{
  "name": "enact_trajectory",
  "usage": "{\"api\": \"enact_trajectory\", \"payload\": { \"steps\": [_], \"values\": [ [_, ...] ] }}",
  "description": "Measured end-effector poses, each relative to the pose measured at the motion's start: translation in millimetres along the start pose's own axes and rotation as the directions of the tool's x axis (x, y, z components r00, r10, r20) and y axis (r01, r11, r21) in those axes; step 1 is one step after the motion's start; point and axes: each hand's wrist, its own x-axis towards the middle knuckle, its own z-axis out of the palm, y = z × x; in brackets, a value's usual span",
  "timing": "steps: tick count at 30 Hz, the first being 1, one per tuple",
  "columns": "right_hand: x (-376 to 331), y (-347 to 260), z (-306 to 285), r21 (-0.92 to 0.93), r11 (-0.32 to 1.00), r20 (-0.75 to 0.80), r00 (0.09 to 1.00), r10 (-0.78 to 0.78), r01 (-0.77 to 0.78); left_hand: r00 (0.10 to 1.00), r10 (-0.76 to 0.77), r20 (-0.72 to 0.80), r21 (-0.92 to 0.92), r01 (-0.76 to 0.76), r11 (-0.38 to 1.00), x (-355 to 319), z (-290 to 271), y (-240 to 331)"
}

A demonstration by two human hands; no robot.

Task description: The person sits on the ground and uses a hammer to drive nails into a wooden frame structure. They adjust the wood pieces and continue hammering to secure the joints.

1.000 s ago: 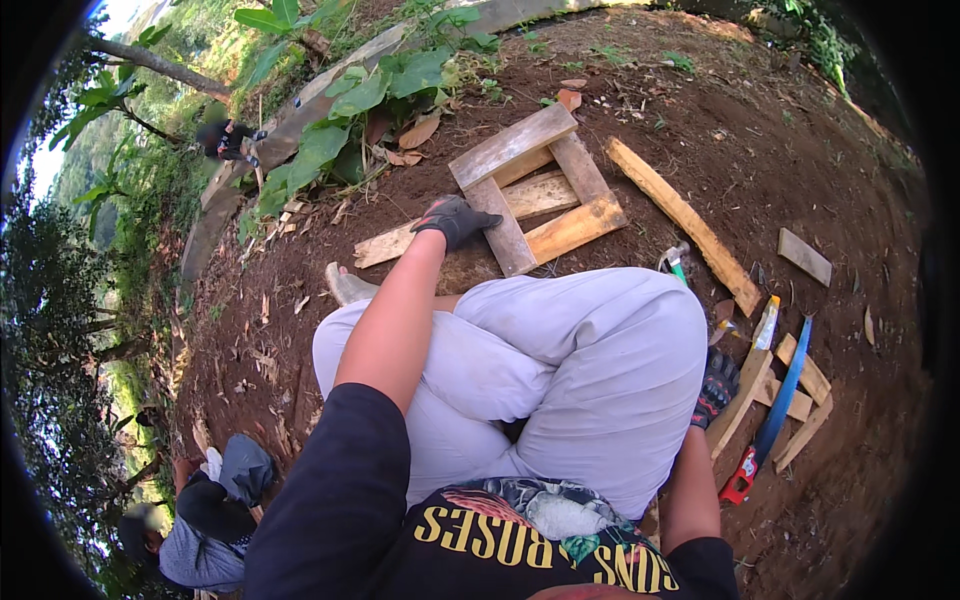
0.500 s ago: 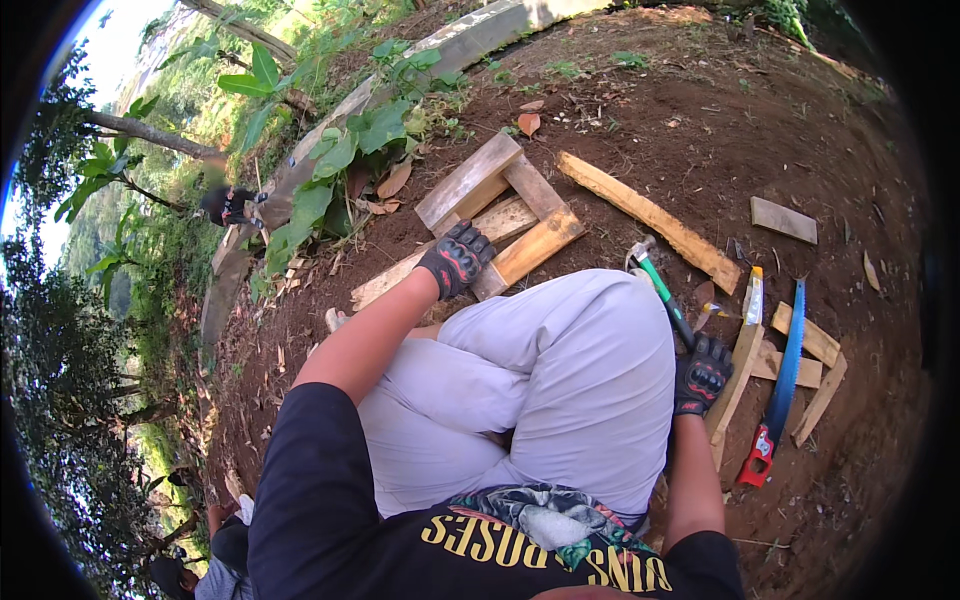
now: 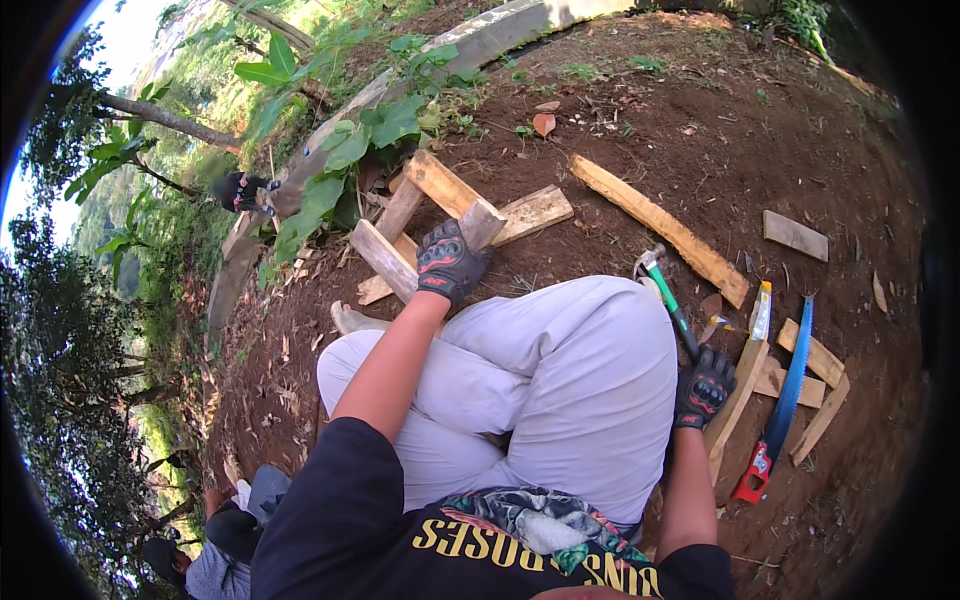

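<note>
A frame of nailed boards (image 3: 440,185) stands tilted on the soil in front of my left knee. My gloved left hand (image 3: 450,264) is closed around its near right corner. Under or behind that frame a pale plank (image 3: 537,213) lies on the ground. Beside my right thigh, my gloved right hand (image 3: 705,386) is closed on the dark grip end of a hammer (image 3: 668,292) with a green handle. Its metal head points away from me, near the ground. How the right fingers wrap the grip is partly hidden.
Right of my right hand lie a handsaw (image 3: 788,385) with blue blade and red handle, and several wood pieces (image 3: 738,400). A long rough plank (image 3: 660,228) and a short grey board (image 3: 796,235) lie farther off. People (image 3: 240,190) are at far left and lower left (image 3: 222,560).
My left hand has turned the board frame and tipped it up, so its corners now point differently. My right hand stays on the hammer, almost unmoved.
</note>
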Motion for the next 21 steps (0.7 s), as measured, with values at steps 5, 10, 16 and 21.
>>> {"api": "enact_trajectory", "payload": {
  "steps": [5, 10, 16, 21],
  "values": [
    [-0.1, 0.4, 7.9, 0.006, 1.0, -0.024, 1.0, -0.01, 0.01, 0.976, 0.001, 0.219, 0.048, -0.012, 0.999, 17.4, 11.3, -3.3],
    [-1.1, -1.0, 8.4, -0.024, 1.0, -0.042, 0.999, 0.002, -0.003, 0.942, 0.13, 0.309, 0.06, -0.156, 0.986, 36.3, 27.6, -25.8],
    [11.5, -17.7, -15.5, 0.037, 0.999, -0.005, 1.0, -0.009, 0.009, 0.944, 0.06, 0.323, 0.061, -0.084, 0.995, 17.5, -2.9, -15.0],
    [5.0, 4.0, -1.9, 0.052, 0.999, 0.01, 1.0, -0.011, 0.011, 0.914, 0.02, 0.406, 0.076, -0.056, 0.996, 22.6, -18.4, 6.2]
  ]
}}
